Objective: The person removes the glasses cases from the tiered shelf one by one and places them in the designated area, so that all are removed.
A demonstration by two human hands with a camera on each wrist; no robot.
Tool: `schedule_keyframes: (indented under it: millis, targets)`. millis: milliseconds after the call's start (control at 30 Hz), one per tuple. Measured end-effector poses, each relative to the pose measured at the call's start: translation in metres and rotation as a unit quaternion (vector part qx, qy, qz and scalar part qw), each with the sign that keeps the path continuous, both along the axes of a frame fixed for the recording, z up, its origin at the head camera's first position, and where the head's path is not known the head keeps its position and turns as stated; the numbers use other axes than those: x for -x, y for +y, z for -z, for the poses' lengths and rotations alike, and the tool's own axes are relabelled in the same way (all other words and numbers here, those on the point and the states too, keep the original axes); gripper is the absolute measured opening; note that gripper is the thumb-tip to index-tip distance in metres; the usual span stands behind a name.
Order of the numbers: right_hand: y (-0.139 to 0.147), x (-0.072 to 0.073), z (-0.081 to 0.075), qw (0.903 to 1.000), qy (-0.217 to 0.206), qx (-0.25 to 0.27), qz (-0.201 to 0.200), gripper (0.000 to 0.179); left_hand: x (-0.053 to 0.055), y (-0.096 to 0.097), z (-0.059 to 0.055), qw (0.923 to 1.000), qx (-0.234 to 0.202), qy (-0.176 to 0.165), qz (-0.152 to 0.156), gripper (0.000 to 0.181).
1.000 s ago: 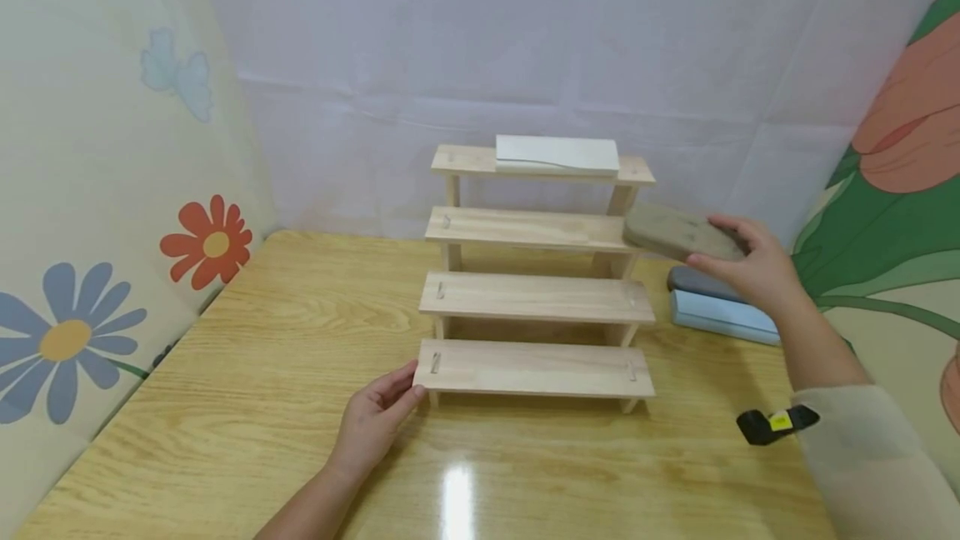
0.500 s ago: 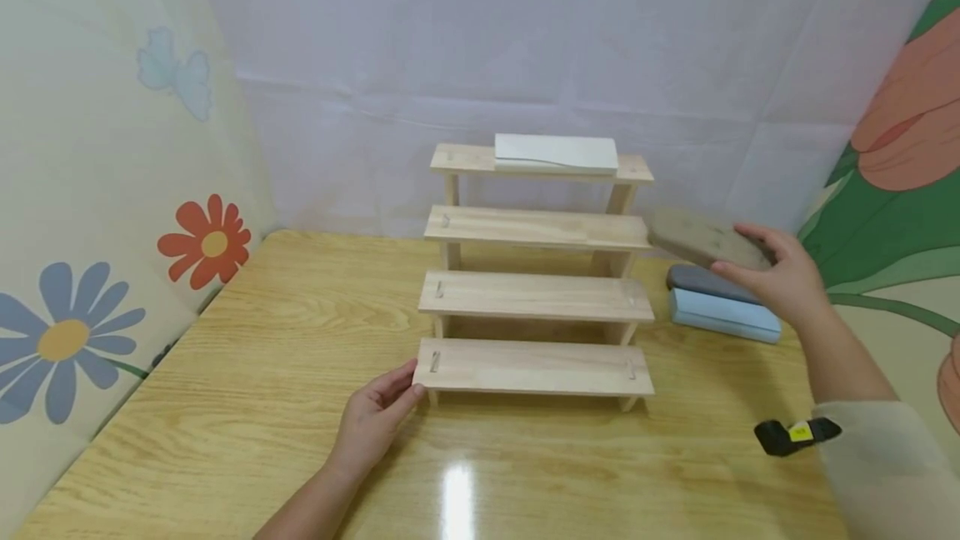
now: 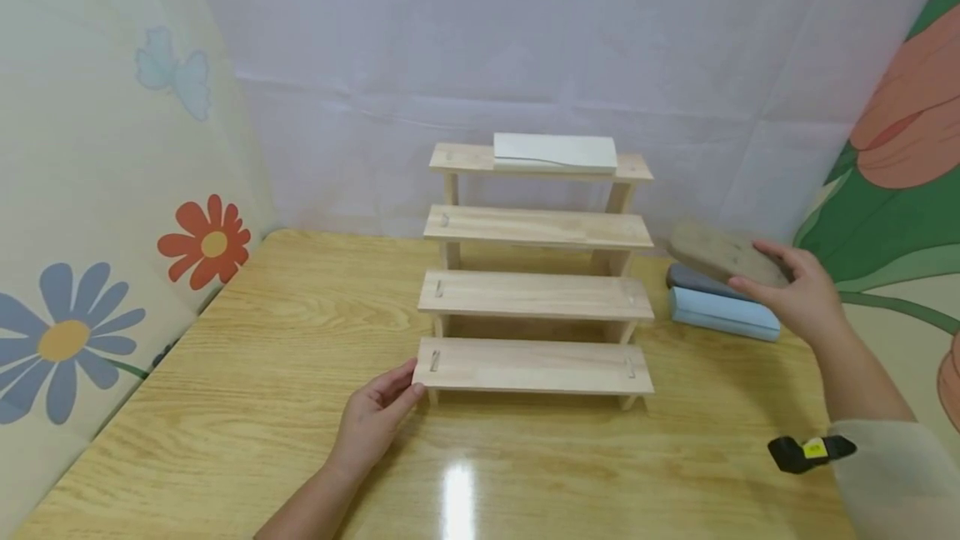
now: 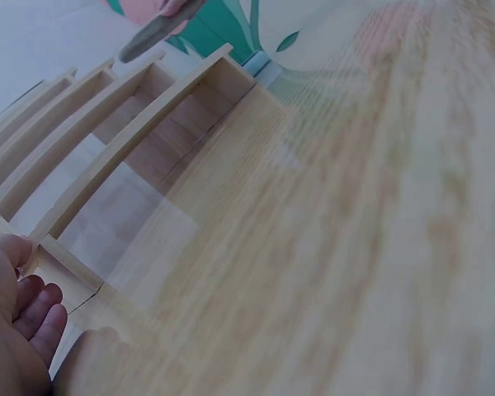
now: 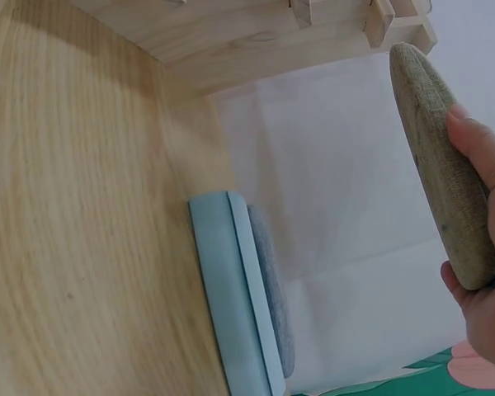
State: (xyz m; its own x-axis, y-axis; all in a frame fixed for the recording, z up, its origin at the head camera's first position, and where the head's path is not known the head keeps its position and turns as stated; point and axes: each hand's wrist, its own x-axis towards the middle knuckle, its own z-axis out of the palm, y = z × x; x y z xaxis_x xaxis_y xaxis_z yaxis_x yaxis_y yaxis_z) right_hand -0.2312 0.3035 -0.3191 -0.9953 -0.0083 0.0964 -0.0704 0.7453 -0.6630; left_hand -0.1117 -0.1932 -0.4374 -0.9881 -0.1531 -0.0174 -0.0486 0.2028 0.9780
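Observation:
My right hand (image 3: 802, 290) grips a brownish-grey fabric glasses case (image 3: 723, 252) by its right end, holding it in the air to the right of the stepped wooden display stand (image 3: 536, 294). In the right wrist view the case (image 5: 441, 165) stands clear above the table, thumb on one side and fingers on the other. At the stand's lowest step, my left hand (image 3: 375, 419) pinches the left end, thumb at the front corner. The left wrist view shows that hand (image 4: 21, 305) with its other fingers curled below the board. A white glasses case (image 3: 555, 153) lies on the top step.
Right of the stand, a light blue glasses case (image 3: 723, 313) lies on the wooden table (image 3: 300, 332), with a dark grey case (image 3: 705, 282) just behind it. White cloth (image 3: 525, 40) hangs behind the table. Flower-printed panels (image 3: 75, 190) stand at both sides.
My right hand has moved right and slightly down with the brownish-grey glasses case, away from the second-highest step's right end. My left hand stays at the lowest step.

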Motion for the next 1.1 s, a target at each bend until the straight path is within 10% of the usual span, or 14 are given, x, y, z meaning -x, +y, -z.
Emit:
schedule_keyframes:
  millis: [1100]
  targets:
    - [0.023,-0.028,0.067,0.9998,-0.016,0.014,0.001,0.082,-0.001,-0.001,-0.002,0.9999,0.003,-0.01,0.001,0.042]
